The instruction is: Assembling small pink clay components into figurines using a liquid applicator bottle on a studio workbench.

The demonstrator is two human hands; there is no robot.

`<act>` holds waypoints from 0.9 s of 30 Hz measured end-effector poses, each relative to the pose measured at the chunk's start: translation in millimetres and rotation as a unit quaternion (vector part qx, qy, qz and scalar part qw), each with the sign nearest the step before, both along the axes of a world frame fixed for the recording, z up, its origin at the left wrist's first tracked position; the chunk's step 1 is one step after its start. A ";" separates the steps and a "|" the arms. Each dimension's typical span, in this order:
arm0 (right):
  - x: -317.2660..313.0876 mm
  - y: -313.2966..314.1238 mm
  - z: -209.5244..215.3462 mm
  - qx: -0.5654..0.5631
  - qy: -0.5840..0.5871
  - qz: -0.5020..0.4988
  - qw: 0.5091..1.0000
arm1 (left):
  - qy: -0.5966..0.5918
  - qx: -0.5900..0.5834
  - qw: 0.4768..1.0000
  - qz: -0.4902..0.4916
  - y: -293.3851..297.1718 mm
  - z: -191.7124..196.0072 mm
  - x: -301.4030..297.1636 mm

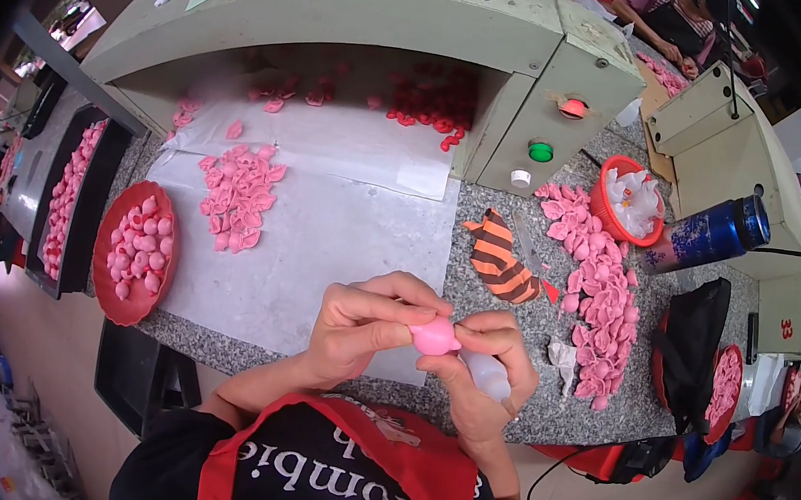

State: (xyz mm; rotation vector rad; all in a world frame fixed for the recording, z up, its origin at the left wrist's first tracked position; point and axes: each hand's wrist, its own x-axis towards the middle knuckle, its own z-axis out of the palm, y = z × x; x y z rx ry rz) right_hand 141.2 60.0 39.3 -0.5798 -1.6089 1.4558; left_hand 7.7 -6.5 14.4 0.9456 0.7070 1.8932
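Note:
Just above the near edge of the bench, a small rounded pink soft-looking piece (pixel 435 336) is pinched between both hands. My left hand (pixel 357 327) grips its left side with thumb and fingertips. From the other side, my right hand (pixel 480 397) has finger and thumb closed on the same piece. A translucent whitish object (pixel 487 375) shows within the curl of my right hand; its kind is unclear. White paper (pixel 319 270) lies under and left of my hands, with a cluster of pink curled shell-like pieces (pixel 237 194) on it.
Beyond the paper stands a grey-green machine (pixel 349 7) with red pieces (pixel 432 101) in its opening. A red bowl (pixel 131 293) of pink balls sits left. Rightward are a striped cloth (pixel 501 259), a pink heap (pixel 597 302), a red basket (pixel 606 218) and a blue bottle (pixel 708 236).

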 end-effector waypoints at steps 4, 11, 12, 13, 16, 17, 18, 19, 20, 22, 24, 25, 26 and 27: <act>2.1 4.5 -2.0 0.032 -0.002 0.016 0.999 | 0.027 0.004 1.000 0.014 -0.5 1.9 1.0; 4.0 8.0 -6.7 0.061 -0.003 0.022 0.998 | 0.042 -0.039 0.997 0.046 -3.8 0.5 7.5; 4.2 8.8 -7.5 0.062 -0.003 0.022 0.998 | 0.042 -0.039 0.997 0.046 -3.4 0.2 8.4; 4.3 9.5 -8.4 0.064 -0.004 0.022 0.998 | 0.037 -0.041 0.997 0.051 -3.1 0.0 9.3; 2.7 15.2 -12.3 0.031 0.014 0.030 0.999 | 0.066 -0.086 0.992 0.066 -2.5 6.7 8.2; 1.7 19.2 -12.9 -0.003 0.033 0.037 0.999 | 0.098 -0.128 0.984 0.077 -1.6 11.8 6.5; 3.7 28.3 -12.1 -0.004 0.032 0.034 0.999 | 0.098 -0.129 0.984 0.073 0.8 17.3 3.0; 7.2 39.4 -10.0 -0.052 0.000 0.086 0.995 | 0.208 -0.140 0.966 0.067 1.9 23.7 -2.1; 8.2 46.9 -7.3 -0.099 -0.032 0.137 0.985 | 0.316 -0.149 0.935 0.059 3.6 28.1 -5.7; 1.4 50.5 10.8 -0.099 -0.068 0.140 0.983 | 0.284 -0.209 0.936 0.025 5.9 32.2 -12.1; -6.2 52.1 22.8 -0.094 -0.192 0.157 0.964 | 0.250 -0.264 0.931 -0.010 7.6 33.9 -15.1; -9.6 51.0 21.6 -0.087 -0.171 0.146 0.970 | 0.217 -0.276 0.936 -0.025 10.4 34.1 -14.4; -9.2 52.4 19.2 -0.088 -0.171 0.144 0.971 | 0.182 -0.286 0.940 -0.041 12.7 33.8 -13.8; -9.4 53.2 16.4 -0.079 -0.139 0.146 0.976 | 0.182 -0.287 0.939 -0.041 12.5 28.3 -14.8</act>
